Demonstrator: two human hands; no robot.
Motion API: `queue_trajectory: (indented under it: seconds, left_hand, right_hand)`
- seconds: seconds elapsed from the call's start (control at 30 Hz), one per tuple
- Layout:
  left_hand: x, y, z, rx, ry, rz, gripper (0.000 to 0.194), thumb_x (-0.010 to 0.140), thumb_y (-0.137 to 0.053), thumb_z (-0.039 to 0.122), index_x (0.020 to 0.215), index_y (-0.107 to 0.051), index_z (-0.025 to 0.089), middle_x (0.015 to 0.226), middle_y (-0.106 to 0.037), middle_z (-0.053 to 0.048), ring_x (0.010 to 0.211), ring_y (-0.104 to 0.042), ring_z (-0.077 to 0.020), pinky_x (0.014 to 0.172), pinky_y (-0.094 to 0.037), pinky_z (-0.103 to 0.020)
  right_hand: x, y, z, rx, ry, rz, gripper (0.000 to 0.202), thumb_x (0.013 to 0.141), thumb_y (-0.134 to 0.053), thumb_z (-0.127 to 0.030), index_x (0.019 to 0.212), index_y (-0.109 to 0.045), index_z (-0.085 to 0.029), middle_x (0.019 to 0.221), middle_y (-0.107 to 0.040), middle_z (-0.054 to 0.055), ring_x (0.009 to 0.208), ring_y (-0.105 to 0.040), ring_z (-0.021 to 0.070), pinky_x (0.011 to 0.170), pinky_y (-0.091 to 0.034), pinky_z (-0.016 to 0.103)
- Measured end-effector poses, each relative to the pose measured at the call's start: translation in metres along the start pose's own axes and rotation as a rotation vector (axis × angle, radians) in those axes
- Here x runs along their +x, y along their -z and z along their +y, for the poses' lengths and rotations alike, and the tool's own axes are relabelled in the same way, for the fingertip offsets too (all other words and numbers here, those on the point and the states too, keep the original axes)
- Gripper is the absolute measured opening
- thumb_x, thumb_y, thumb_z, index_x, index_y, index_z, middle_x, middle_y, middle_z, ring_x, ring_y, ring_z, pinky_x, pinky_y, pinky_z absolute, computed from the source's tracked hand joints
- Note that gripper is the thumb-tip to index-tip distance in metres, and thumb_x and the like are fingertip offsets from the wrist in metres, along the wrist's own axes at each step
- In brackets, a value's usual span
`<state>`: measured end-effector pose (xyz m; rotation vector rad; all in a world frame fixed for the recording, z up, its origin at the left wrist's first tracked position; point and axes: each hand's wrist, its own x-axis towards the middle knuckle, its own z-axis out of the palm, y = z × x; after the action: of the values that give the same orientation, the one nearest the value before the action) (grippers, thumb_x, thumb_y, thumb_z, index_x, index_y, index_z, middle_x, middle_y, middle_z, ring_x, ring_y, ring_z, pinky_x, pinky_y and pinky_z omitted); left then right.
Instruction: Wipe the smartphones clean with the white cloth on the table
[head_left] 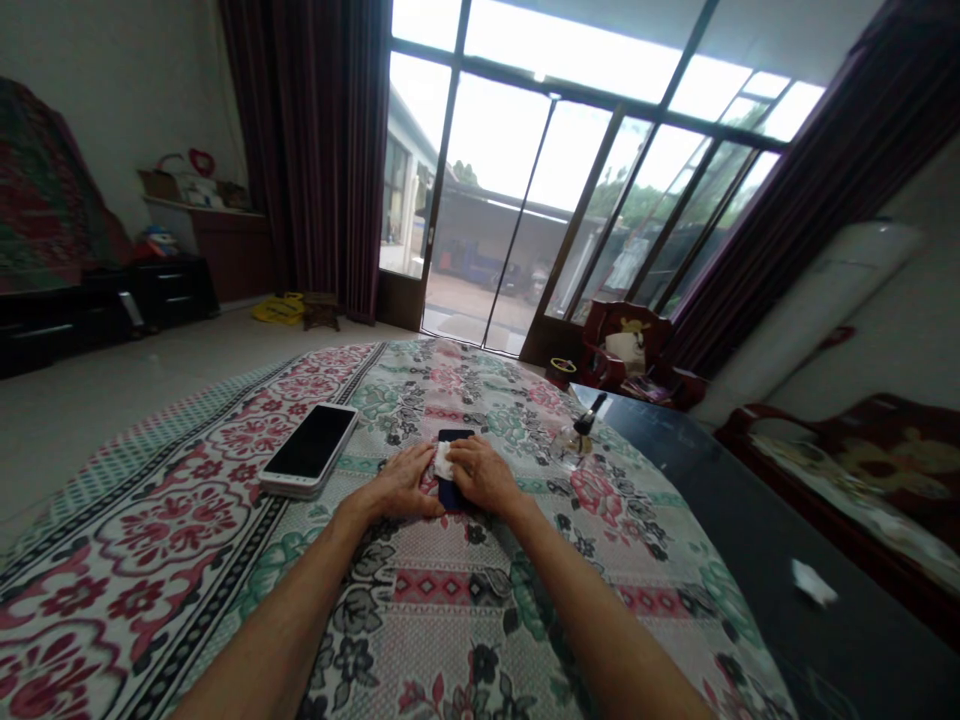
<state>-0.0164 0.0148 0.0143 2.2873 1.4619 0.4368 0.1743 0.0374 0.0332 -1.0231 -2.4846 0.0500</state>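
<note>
My right hand (pixel 480 474) is closed on a crumpled white tissue (pixel 444 462), pressing it on a dark blue, flat, phone-sized object (pixel 448 497). That object lies on the patterned tablecloth (pixel 450 640), its right side partly hidden by my fingers. My left hand (pixel 405 482) rests along its left side, with the thumb at the lower corner and the fingertips by the tissue, bracing it. To the left lies a white smartphone (pixel 312 442) with a dark screen, apparently on top of another pale flat thing.
A clear glass container with a black top (pixel 590 416) stands to the right on the cloth. Beyond the cloth's right edge, a dark tabletop (pixel 697 480) carries another white tissue (pixel 814 582). A wooden chair (pixel 626 345) and glass doors (pixel 499 220) are farther back.
</note>
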Motion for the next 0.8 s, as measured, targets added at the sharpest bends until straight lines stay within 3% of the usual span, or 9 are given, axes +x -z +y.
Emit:
queue_trajectory:
  seconds: [0.23, 0.43, 0.6, 0.8]
  left_hand:
    - [-0.001, 0.007, 0.005, -0.015, -0.032, 0.044, 0.072, 0.063, -0.071, 0.04, 0.127, -0.052, 0.015, 0.144, -0.04, -0.012, 0.133, -0.036, -0.0305, 0.111, -0.027, -0.037]
    - [-0.002, 0.007, 0.007, -0.053, -0.056, 0.101, 0.073, 0.063, -0.07, 0.042, 0.127, -0.052, 0.012, 0.141, -0.044, -0.014, 0.13, -0.04, -0.0325, 0.11, -0.03, -0.039]
    - [-0.001, 0.002, 0.001, -0.066, -0.035, 0.12, 0.073, 0.063, -0.071, 0.041, 0.128, -0.053, 0.014, 0.142, -0.044, -0.014, 0.132, -0.037, -0.0337, 0.111, -0.028, -0.042]
    - [0.0, 0.0, -0.002, -0.061, -0.088, 0.141, 0.066, 0.062, -0.074, 0.038, 0.122, -0.059, 0.014, 0.138, -0.048, -0.014, 0.129, -0.041, -0.032, 0.11, -0.029, -0.041]
  right_hand:
    - [0.039, -0.004, 0.017, -0.058, -0.145, -0.102, 0.023, 0.081, -0.055, -0.015, 0.098, -0.07, -0.018, 0.11, -0.066, 0.008, 0.106, -0.055, 0.0193, 0.097, -0.039, 0.03]
    - [0.059, -0.012, 0.024, -0.112, -0.223, -0.15, 0.027, 0.087, -0.049, -0.02, 0.106, -0.068, -0.023, 0.115, -0.065, 0.006, 0.107, -0.056, 0.0194, 0.095, -0.04, 0.029]
    - [0.047, -0.009, 0.024, -0.125, -0.159, -0.134, 0.024, 0.088, -0.048, -0.017, 0.1, -0.069, -0.021, 0.112, -0.065, 0.007, 0.107, -0.055, 0.0189, 0.095, -0.039, 0.029]
    - [0.01, -0.002, 0.004, -0.088, -0.003, -0.05, 0.026, 0.089, -0.046, -0.014, 0.103, -0.067, -0.018, 0.112, -0.064, 0.008, 0.105, -0.052, 0.0198, 0.097, -0.038, 0.034]
